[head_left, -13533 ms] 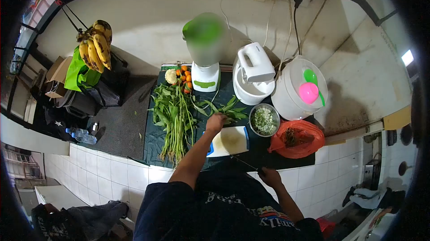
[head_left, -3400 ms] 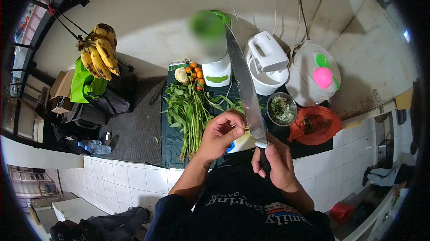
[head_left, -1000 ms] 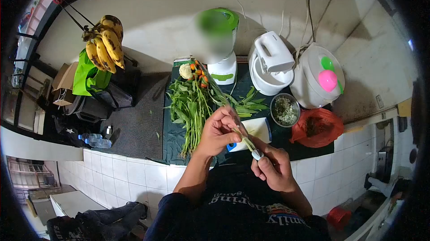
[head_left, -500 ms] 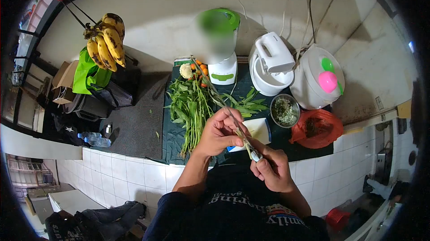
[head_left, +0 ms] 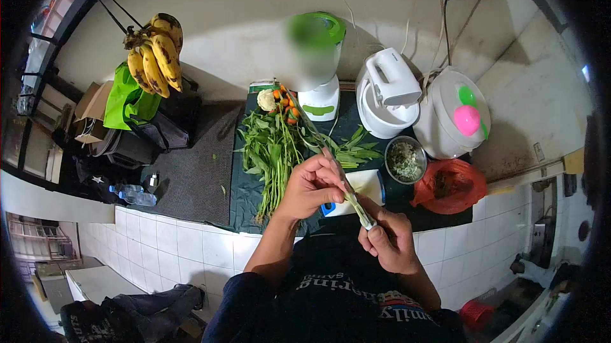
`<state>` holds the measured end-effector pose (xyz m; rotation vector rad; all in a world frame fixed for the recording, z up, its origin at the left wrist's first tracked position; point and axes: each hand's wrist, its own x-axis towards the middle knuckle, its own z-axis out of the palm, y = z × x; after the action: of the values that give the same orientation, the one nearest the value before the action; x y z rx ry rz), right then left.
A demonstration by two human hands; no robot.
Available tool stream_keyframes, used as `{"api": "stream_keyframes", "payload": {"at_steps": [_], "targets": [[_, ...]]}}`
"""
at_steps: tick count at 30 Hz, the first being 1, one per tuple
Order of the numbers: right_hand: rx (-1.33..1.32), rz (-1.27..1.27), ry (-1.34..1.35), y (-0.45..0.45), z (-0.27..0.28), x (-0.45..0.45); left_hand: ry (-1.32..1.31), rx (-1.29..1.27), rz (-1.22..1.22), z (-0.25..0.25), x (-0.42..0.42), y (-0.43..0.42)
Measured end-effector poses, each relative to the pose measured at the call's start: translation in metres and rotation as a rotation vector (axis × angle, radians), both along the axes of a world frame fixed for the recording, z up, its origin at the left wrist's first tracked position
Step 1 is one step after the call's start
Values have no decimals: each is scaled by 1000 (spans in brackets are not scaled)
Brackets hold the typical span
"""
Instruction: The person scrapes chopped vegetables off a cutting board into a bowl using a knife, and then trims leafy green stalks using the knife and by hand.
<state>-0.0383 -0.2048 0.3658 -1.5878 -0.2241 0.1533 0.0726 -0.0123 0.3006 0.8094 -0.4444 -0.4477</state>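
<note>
My left hand (head_left: 315, 189) pinches a short pale-green stem (head_left: 352, 203) against the knife. My right hand (head_left: 389, 240) is closed round the handle of the long knife (head_left: 312, 131), whose blade points up and left, seen nearly edge-on. Beneath the hands lies a white cutting board (head_left: 364, 185) with blue edges. Cut leafy greens (head_left: 356, 150) rest just behind the board. A large bunch of leafy stems (head_left: 273, 158) is to the left. On the right stands a metal bowl (head_left: 405, 160) of chopped greens and white pieces.
An orange plastic bag (head_left: 450, 186) lies right of the board. Behind are a blender (head_left: 318, 98), a white mixer (head_left: 393, 78) and a white round container (head_left: 439, 114). Cauliflower (head_left: 266, 100) and orange fruits (head_left: 293, 114) sit back left. Bananas (head_left: 156, 56) hang at left.
Since the first frame, both hands have come together above the board, with the knife raised between them. Over the last second the blade has tilted slightly; both grips look the same.
</note>
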Motion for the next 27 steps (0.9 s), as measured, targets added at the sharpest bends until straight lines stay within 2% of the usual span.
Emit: {"api": "stream_keyframes", "payload": {"at_steps": [2, 4, 13, 15, 19, 27], "targets": [[0, 2, -55, 3, -3, 2, -41, 49, 117, -1, -1, -5], [0, 3, -110, 4, -2, 4, -35, 41, 113, -1, 0, -5], [-31, 19, -8, 1, 2, 4, 25, 109, 57, 7, 1, 0], [-20, 21, -96, 3, -1, 6, 17, 119, 60, 8, 1, 0], [2, 26, -91, 3, -2, 6, -10, 143, 73, 8, 0, -2], [23, 63, 59, 1, 3, 4, -4, 108, 93, 5, 0, -4]]}}
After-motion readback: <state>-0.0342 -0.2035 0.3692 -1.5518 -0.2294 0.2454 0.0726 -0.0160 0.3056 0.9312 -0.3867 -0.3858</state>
